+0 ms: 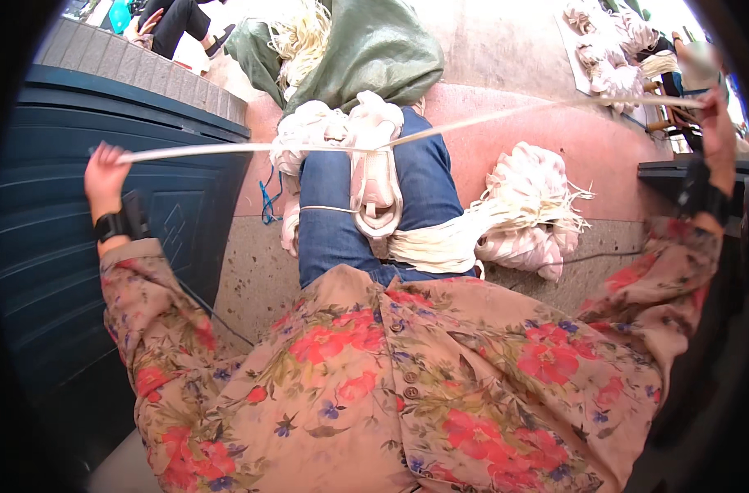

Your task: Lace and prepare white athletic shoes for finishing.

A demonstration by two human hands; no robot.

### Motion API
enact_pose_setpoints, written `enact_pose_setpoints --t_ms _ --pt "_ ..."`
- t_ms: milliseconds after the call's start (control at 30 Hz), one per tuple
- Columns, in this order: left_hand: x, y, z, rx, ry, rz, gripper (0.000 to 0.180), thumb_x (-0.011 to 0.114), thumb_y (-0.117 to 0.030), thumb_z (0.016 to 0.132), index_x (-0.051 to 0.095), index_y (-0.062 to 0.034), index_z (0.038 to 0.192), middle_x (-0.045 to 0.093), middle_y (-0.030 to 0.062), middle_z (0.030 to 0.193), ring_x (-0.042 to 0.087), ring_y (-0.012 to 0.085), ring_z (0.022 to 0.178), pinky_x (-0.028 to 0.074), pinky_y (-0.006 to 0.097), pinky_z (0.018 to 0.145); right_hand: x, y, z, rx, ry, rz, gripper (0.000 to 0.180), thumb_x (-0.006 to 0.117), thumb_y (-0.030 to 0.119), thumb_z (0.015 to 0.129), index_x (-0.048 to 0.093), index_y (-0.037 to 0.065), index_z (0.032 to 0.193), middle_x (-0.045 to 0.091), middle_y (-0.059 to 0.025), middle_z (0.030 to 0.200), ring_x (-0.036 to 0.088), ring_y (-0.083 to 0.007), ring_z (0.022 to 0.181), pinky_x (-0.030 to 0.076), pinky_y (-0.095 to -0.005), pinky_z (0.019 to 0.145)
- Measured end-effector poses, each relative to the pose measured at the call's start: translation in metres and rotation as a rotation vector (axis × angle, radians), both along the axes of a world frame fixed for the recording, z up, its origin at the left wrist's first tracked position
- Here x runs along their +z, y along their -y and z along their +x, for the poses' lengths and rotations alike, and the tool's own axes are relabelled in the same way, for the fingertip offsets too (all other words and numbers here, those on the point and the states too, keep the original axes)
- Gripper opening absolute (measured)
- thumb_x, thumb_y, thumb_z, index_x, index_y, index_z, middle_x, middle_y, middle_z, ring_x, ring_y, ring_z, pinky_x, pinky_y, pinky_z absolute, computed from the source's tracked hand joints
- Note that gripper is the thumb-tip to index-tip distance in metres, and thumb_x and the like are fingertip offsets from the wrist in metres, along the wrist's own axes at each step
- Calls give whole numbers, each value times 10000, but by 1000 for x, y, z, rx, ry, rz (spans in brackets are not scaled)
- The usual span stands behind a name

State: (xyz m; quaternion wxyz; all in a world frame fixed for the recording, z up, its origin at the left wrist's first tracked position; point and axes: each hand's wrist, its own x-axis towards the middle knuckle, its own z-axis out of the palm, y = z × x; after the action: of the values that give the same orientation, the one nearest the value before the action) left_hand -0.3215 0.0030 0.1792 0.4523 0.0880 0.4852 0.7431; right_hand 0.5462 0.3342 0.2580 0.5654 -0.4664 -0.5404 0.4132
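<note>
A pale pinkish-white sneaker [375, 185] rests between my jeans-clad thighs, heel toward me. A flat cream shoelace [226, 149] runs from it to both sides, drawn out straight. My left hand [107, 174], stretched out at the far left, is closed round one end of the lace. Out at the far right, my right hand [718, 125] grips the other end, its fingers partly blurred. A bundle of loose cream laces [434, 245] lies across my right thigh.
More pale shoes [313, 131] lie tied together beyond my left knee, and a further pile [526, 205] sits on the ground to my right. A green sack [382, 53] stands ahead. Dark blue panelled doors [103, 222] border my left. Another person's legs [184, 29] show at the upper left.
</note>
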Motion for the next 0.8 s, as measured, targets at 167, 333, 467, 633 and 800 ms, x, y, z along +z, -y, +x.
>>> enact_pose_setpoints --t_ms 167,333,467,633,800 --pt "-41 30 -28 108 -29 -343 280 363 -216 898 378 -143 629 264 -50 472 268 85 399 278 269 485 -135 82 -107 141 402 -319 128 482 181 821 502 60 781 460 20 661 421 -72 596 361 -212 562" --pt "-101 -49 157 -396 -41 -493 324 429 -323 886 492 -20 983 327 -61 562 318 51 474 321 226 465 -256 175 -258 632 392 -344 157 530 146 814 606 21 872 618 -77 704 568 -127 642 460 -283 620" --pt "-155 -61 254 -748 -95 -467 160 537 -189 812 556 -34 777 478 -18 612 439 64 509 355 201 442 -272 211 -328 688 696 -118 134 534 146 758 639 64 773 609 -120 724 579 -245 684 448 -353 636" --pt "-170 -60 314 -867 -383 -558 152 543 -186 816 573 -37 806 536 -6 658 493 70 549 394 190 510 -280 219 -347 367 1112 91 119 535 172 738 610 85 704 532 -92 724 494 -279 752 396 -409 657" --pt "-182 -56 320 -848 -1052 -419 185 534 -175 803 606 -9 844 583 77 673 549 157 600 417 263 551 -283 214 -353 411 1100 116 107 529 152 729 595 84 679 529 -85 731 488 -275 763 385 -406 649"
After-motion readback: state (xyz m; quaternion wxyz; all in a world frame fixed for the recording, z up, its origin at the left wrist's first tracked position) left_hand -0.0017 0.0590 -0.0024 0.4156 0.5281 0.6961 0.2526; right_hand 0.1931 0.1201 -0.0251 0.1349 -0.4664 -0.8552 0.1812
